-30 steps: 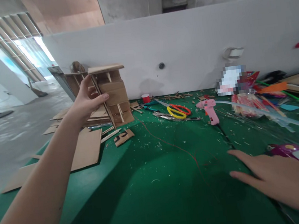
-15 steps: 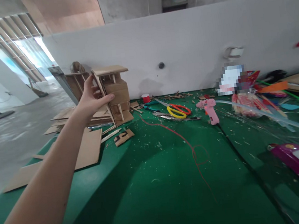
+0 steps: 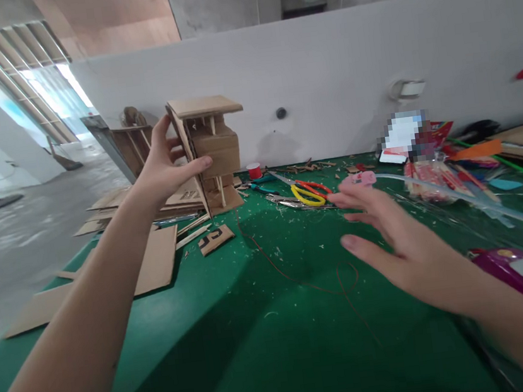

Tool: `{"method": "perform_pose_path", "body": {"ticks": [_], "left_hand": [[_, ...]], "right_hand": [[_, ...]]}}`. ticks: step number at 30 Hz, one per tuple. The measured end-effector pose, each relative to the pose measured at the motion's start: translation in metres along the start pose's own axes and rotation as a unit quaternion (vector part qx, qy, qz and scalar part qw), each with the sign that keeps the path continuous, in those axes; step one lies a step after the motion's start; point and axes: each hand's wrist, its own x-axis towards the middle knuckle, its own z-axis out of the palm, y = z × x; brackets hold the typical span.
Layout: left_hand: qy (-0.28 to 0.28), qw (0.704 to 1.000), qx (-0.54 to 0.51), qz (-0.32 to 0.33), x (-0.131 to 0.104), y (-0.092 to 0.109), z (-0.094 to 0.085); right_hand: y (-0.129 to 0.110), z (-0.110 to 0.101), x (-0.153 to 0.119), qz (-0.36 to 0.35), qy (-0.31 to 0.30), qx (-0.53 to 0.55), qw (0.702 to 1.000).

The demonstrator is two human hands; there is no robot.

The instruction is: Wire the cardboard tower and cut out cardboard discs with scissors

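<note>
My left hand (image 3: 174, 159) grips a small cardboard model (image 3: 217, 147) by its side wall, thumb in front and fingers behind. The model has a flat roof, a box-shaped middle and thin wooden posts. A thin red string (image 3: 275, 267) runs from near its base across the green table and ends in a loop. My right hand (image 3: 391, 243) hovers above the table with fingers stretched and apart, holding nothing. Just beyond its fingertips lie scissors (image 3: 309, 194) with yellow and orange handles. Behind it, a pink glue gun (image 3: 359, 179) is mostly hidden.
Cardboard sheets (image 3: 157, 256) and wooden sticks lie at the left. A red spool (image 3: 254, 171) stands near the wall. To the right are bagged sticks (image 3: 426, 179), a phone (image 3: 400, 137), a clear tube and a purple-and-white plastic device (image 3: 503, 265). A black cord crosses the front right.
My right hand has left the purple device and come inward over the table, opening. The model in my left hand has shifted right, slightly up, and turned. The string lies differently.
</note>
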Motion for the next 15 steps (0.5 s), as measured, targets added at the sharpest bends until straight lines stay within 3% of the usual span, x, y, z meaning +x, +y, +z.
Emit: {"method": "perform_pose_path", "body": {"ticks": [2, 5, 7, 10, 15], "left_hand": [[-0.004, 0.999, -0.004, 0.035, 0.004, 0.008, 0.001], [-0.014, 0.998, -0.006, 0.060, 0.009, 0.020, 0.003], [-0.022, 0.998, -0.011, 0.064, 0.011, 0.028, 0.006], [-0.029, 0.996, -0.025, 0.080, 0.011, 0.036, 0.011], [-0.039, 0.995, -0.036, 0.083, 0.007, 0.042, 0.017]], "right_hand": [[0.008, 0.018, 0.025, 0.029, -0.058, 0.068, 0.996], [0.019, 0.049, 0.058, 0.129, -0.089, 0.209, 0.965], [0.020, 0.071, 0.076, 0.165, -0.112, 0.236, 0.951], [0.020, 0.099, 0.097, 0.134, -0.132, 0.183, 0.965], [0.023, 0.119, 0.118, 0.034, -0.063, 0.131, 0.989]]}}
